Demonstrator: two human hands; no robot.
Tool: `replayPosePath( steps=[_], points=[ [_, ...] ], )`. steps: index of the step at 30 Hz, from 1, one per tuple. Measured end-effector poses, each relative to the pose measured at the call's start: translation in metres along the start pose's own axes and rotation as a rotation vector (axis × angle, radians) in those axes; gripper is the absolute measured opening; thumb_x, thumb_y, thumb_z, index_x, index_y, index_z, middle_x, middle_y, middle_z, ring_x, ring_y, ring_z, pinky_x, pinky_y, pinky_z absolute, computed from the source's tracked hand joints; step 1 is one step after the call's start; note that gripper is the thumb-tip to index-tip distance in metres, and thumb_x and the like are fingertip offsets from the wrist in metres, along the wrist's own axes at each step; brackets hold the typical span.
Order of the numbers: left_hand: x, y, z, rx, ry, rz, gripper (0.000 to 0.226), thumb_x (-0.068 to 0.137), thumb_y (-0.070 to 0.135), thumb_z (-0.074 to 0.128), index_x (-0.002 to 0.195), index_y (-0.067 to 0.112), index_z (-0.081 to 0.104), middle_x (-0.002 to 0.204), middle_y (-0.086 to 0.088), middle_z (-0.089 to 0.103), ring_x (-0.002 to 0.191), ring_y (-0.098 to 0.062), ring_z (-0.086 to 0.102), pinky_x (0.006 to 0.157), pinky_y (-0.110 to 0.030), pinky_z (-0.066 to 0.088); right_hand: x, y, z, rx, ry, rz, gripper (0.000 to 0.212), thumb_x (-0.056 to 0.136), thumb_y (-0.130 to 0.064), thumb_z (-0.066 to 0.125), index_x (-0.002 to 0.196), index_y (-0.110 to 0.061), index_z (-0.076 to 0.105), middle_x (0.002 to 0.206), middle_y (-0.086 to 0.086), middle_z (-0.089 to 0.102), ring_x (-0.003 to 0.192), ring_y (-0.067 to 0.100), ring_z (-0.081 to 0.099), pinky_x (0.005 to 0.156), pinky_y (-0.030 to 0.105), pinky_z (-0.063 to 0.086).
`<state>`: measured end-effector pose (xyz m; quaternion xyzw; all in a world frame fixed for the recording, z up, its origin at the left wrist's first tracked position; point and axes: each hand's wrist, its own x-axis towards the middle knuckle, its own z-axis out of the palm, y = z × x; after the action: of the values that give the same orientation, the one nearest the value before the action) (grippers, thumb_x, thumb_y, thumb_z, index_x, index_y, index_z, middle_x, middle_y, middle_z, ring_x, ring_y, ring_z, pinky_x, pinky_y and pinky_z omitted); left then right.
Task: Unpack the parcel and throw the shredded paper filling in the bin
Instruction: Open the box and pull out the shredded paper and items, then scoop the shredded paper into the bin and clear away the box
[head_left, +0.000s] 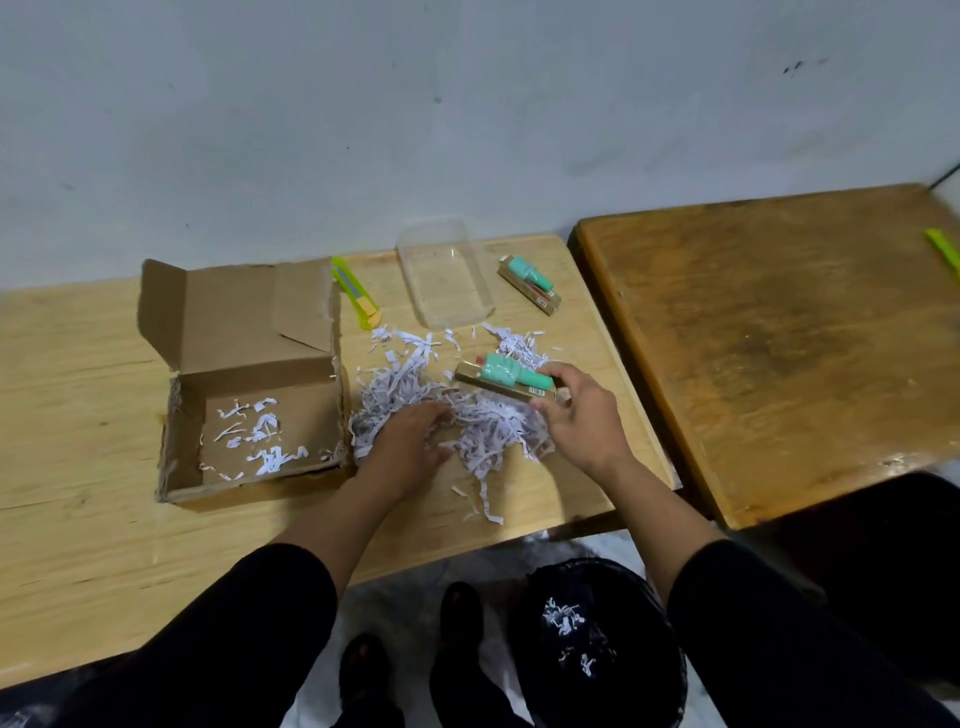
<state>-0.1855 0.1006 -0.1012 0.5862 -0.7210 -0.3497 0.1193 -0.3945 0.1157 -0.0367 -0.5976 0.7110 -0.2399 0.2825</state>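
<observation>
Sorting contents from filling: right hand (576, 421) grips a packaged item (506, 382), fingers curled; left hand (410, 447) lies flat on shredded paper (483, 426) heaped on the surface beside the box (249, 384). Next: set item aside, gather paper, drop into bin (597, 644).

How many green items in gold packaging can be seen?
2. One packaged item lies at the table's back, right of the clear container; the right hand holds another above the shredded paper. More may be buried.

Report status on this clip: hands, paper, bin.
Left hand open on the paper. Right hand grips a packet. Box nearly empty, scraps left. Bin below, a few shreds in.
</observation>
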Motion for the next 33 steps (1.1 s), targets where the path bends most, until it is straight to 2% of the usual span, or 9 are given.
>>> replayPosePath(
  steps=[2, 4, 7, 8, 10, 12, 16, 26, 33],
  points=[
    [0.001, -0.001, -0.001, 0.012, -0.015, 0.0, 0.051, 0.081, 0.021, 0.069, 0.128, 0.019, 0.05, 0.132, -0.005, 0.054, 0.121, -0.023, 0.048, 0.1, -0.031, 0.038, 0.008, -0.002, -0.006, 0.065, 0.054, 0.036, 0.035, 0.084, -0.018, 0.065, 0.118, -0.021, 0.056, 0.113, 0.009, 0.061, 0.087, 0.022, 0.058, 0.081, 0.038, 0.052],
    [0.002, -0.001, -0.001, 0.023, -0.03, -0.002, 0.05, 0.081, 0.022, 0.068, 0.128, 0.02, 0.051, 0.133, -0.005, 0.053, 0.122, -0.023, 0.047, 0.101, -0.031, 0.037, 0.018, -0.002, -0.01, 0.078, 0.123, 0.052, 0.034, 0.086, -0.019, 0.064, 0.118, -0.021, 0.056, 0.109, 0.008, 0.061, 0.078, 0.019, 0.051, 0.068, 0.027, 0.046],
    [0.003, 0.0, -0.002, 0.047, -0.053, -0.009, 0.051, 0.083, 0.023, 0.067, 0.131, 0.019, 0.049, 0.135, -0.005, 0.051, 0.125, -0.023, 0.045, 0.103, -0.032, 0.036, 0.041, -0.002, -0.017, 0.113, 0.199, 0.12, 0.032, 0.088, -0.015, 0.061, 0.12, -0.014, 0.055, 0.103, 0.005, 0.059, 0.08, 0.018, 0.052, 0.056, 0.005, 0.039],
    [0.003, 0.0, -0.001, 0.05, -0.059, -0.009, 0.051, 0.083, 0.022, 0.066, 0.131, 0.019, 0.048, 0.135, -0.005, 0.051, 0.126, -0.023, 0.044, 0.104, -0.032, 0.035, 0.049, -0.002, -0.018, 0.123, 0.21, 0.148, 0.032, 0.089, -0.014, 0.06, 0.12, -0.012, 0.055, 0.103, 0.006, 0.059, 0.084, 0.02, 0.056, 0.062, 0.005, 0.043],
    [0.004, 0.0, 0.0, 0.055, -0.051, -0.006, 0.051, 0.084, 0.021, 0.065, 0.132, 0.019, 0.048, 0.136, -0.004, 0.05, 0.127, -0.022, 0.043, 0.105, -0.032, 0.034, 0.07, 0.003, -0.015, 0.109, 0.214, 0.197, 0.032, 0.088, -0.015, 0.061, 0.12, -0.013, 0.055, 0.107, 0.009, 0.062, 0.092, 0.027, 0.061, 0.079, 0.029, 0.054],
    [0.005, 0.0, 0.001, 0.058, -0.029, -0.007, 0.05, 0.084, 0.02, 0.065, 0.131, 0.019, 0.049, 0.136, -0.004, 0.05, 0.127, -0.021, 0.043, 0.105, -0.03, 0.033, 0.089, 0.009, -0.01, 0.08, 0.207, 0.241, 0.034, 0.087, -0.017, 0.062, 0.12, -0.014, 0.054, 0.11, 0.01, 0.063, 0.097, 0.027, 0.061, 0.084, 0.042, 0.054],
    [0.006, -0.001, 0.002, 0.047, 0.0, 0.001, 0.045, 0.084, 0.018, 0.065, 0.127, 0.018, 0.053, 0.131, -0.004, 0.054, 0.125, -0.02, 0.045, 0.103, -0.026, 0.033, 0.118, 0.02, 0.002, 0.077, 0.208, 0.292, 0.036, 0.088, -0.02, 0.06, 0.123, -0.012, 0.054, 0.115, 0.011, 0.061, 0.105, 0.026, 0.058, 0.089, 0.038, 0.052],
    [0.01, -0.001, 0.004, 0.039, 0.048, 0.002, 0.036, 0.085, 0.019, 0.063, 0.121, 0.018, 0.058, 0.119, -0.001, 0.06, 0.115, -0.018, 0.05, 0.093, -0.019, 0.032, 0.145, 0.036, 0.014, -0.009, 0.173, 0.321, 0.038, 0.086, -0.019, 0.062, 0.123, -0.016, 0.054, 0.116, 0.01, 0.061, 0.104, 0.024, 0.058, 0.082, 0.032, 0.049],
    [0.022, 0.018, -0.02, 0.102, -0.09, -0.04, 0.031, 0.087, 0.023, 0.059, 0.117, 0.014, 0.059, 0.113, -0.006, 0.063, 0.107, -0.021, 0.057, 0.089, -0.025, 0.042, 0.128, 0.024, -0.007, -0.425, -0.082, 0.144, 0.053, 0.085, -0.026, 0.059, 0.132, -0.009, 0.043, 0.128, 0.012, 0.048, 0.115, 0.029, 0.048, 0.092, 0.038, 0.046]
  ],
)
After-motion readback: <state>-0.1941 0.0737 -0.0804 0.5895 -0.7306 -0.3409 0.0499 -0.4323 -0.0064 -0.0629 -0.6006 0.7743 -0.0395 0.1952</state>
